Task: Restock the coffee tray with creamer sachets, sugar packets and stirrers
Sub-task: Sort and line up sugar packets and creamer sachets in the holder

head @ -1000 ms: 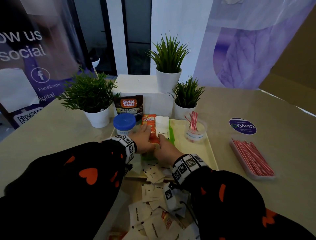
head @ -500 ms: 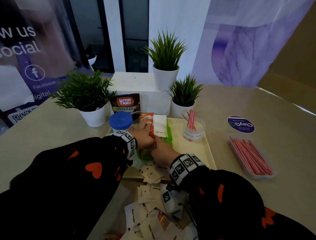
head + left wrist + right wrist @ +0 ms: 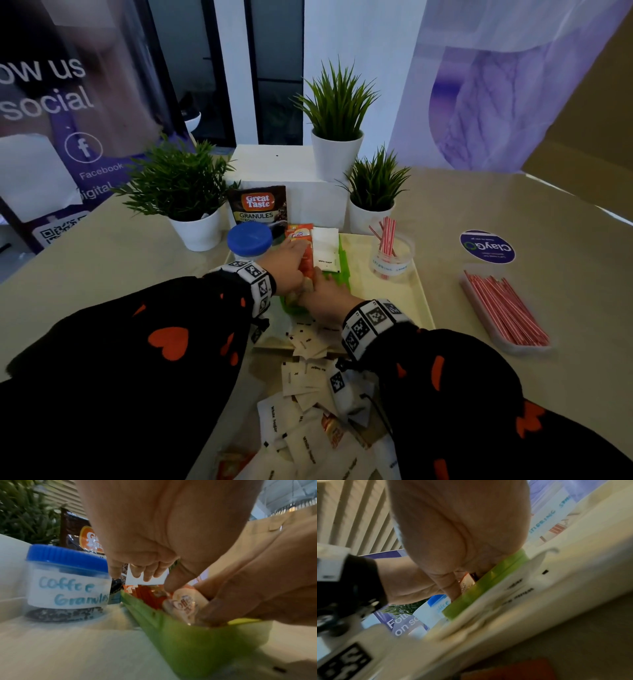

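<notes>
A green organizer (image 3: 344, 274) stands on the cream tray (image 3: 394, 294). It holds a row of orange creamer sachets (image 3: 301, 236) and, to their right, white sugar packets (image 3: 327, 250). My left hand (image 3: 291, 263) lies over the creamer row with fingers and thumb curled down onto the sachets (image 3: 150, 595). My right hand (image 3: 325, 294) is at the near end of the organizer (image 3: 488, 588). Its fingers pinch the front creamer sachet (image 3: 183, 601). A clear cup with a few red-striped stirrers (image 3: 390, 257) stands on the tray's right side.
A blue-lidded coffee granules jar (image 3: 68, 582) and a Great Taste pouch (image 3: 258, 205) stand left of the organizer. Loose sugar packets (image 3: 308, 377) lie over the tray's near edge and the table. A box of stirrers (image 3: 503, 308) sits at the right. Potted plants (image 3: 191, 192) line the back.
Both hands stay on the creamer row in the organizer and have shifted only slightly. The head view has moved a little.
</notes>
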### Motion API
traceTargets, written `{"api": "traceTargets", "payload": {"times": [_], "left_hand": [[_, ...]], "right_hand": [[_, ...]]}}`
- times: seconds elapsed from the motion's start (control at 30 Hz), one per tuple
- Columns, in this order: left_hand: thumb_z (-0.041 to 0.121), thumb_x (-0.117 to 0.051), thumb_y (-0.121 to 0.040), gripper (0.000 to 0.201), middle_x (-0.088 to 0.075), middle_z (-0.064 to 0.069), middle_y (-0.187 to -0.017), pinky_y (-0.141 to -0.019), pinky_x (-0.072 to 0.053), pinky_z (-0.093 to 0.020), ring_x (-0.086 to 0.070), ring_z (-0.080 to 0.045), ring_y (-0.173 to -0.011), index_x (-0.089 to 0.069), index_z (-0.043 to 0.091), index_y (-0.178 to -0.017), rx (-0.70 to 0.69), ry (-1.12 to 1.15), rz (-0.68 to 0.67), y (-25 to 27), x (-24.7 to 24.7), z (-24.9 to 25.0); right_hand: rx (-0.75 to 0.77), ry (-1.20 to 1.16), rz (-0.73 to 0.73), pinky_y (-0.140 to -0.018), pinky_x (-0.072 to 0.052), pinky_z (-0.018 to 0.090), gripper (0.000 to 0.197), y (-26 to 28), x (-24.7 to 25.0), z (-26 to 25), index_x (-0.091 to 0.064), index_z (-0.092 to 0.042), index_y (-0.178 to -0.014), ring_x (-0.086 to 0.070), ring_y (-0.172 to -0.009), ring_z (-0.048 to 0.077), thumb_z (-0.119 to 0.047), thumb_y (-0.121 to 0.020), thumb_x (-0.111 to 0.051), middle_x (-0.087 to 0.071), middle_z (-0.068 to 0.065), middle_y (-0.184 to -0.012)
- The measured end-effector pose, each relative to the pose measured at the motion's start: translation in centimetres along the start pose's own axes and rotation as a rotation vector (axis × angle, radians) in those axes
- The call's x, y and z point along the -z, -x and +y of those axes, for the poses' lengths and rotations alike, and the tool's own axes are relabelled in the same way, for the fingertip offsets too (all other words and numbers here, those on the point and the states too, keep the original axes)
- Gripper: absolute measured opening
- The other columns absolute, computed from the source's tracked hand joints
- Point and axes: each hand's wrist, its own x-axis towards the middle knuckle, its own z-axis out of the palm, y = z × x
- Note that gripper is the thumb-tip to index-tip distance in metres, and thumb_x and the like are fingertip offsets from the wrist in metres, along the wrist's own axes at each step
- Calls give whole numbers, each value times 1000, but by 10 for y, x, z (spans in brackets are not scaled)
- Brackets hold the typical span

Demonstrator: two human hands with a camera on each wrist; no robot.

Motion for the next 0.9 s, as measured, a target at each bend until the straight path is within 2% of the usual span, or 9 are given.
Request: {"api": "traceTargets", "payload": {"times": [0.07, 0.13, 0.2, 0.3, 0.4, 0.47, 0.57, 0.73, 0.9], "left_hand": [[8, -55, -87, 61, -42, -5, -146, -104, -48, -45, -51, -26, -124, -38, 20, -145, 3, 84, 61, 13, 7, -3], [8, -52, -91, 58, -41, -5, -147, -106, -46, -43, -49, -26, -128, -40, 19, -146, 19, 99, 108, 29, 15, -4], [13, -55, -92, 51, -43, -5, -146, -106, -44, -40, -48, -25, -130, -48, 19, -142, 15, 66, 157, 44, 23, -6], [27, -61, -93, 38, -48, -2, -134, -97, -46, -36, -52, -22, -120, -58, 23, -130, 23, 33, 191, 67, 28, -8], [33, -65, -92, 32, -59, 2, -120, -84, -49, -30, -59, -16, -105, -62, 24, -123, 21, 67, 121, 94, 26, -3], [36, -69, -90, 33, -64, 4, -112, -81, -50, -27, -60, -13, -100, -64, 24, -120, 3, 64, 35, 112, 19, 2], [43, -77, -82, 40, -65, 7, -106, -80, -51, -27, -61, -12, -95, -65, 27, -116, 4, 8, -57, 138, 4, 11], [53, -84, -70, 51, -68, 5, -101, -84, -55, -33, -63, -15, -95, -70, 22, -108, 61, -105, -249, 172, -22, 26], [66, -87, -54, 66, -71, 4, -96, -77, -56, -31, -65, -19, -91, -72, 20, -99, 102, -238, -395, 195, -37, 34]], "right_hand": [[-9, -289, -3, -112, -42, 45, 69, 5, 8, 1, -37, -22, -148, -53, -127, 25, -42, -89, -66, -53, 7, -146], [-14, -472, 28, -103, -46, 34, 67, 12, 18, 4, -39, -17, -149, -55, -125, 24, -25, -90, -70, -55, 6, -143], [-31, -506, 113, -91, -47, 29, 63, 21, 28, 7, -43, -12, -149, -56, -124, 25, -18, -92, -68, -55, 9, -142], [17, -500, 226, -77, -47, 25, 33, 38, 36, 11, -66, -12, -125, -62, -111, 21, -15, -92, -68, -66, 5, -120], [117, -442, 259, -63, -43, 20, 17, 62, 36, 13, -72, -12, -108, -62, -90, 12, -14, -91, -69, -69, 2, -102], [180, -410, 248, -63, -43, 19, 15, 84, 33, 13, -73, -12, -105, -61, -83, 8, -15, -91, -70, -69, -1, -95], [220, -345, 181, -75, -51, 25, 15, 113, 25, 16, -73, -15, -101, -65, -88, 14, -17, -87, -76, -71, -1, -93], [109, -41, 10, -69, -54, 31, 17, 150, 14, 24, -73, -16, -77, -66, -78, 15, -20, -73, -88, -72, 0, -79], [-36, 225, -77, -69, -58, 32, 34, 176, -3, 29, -76, -13, -75, -70, -72, 15, -40, -64, -93, -74, 1, -72]]}}
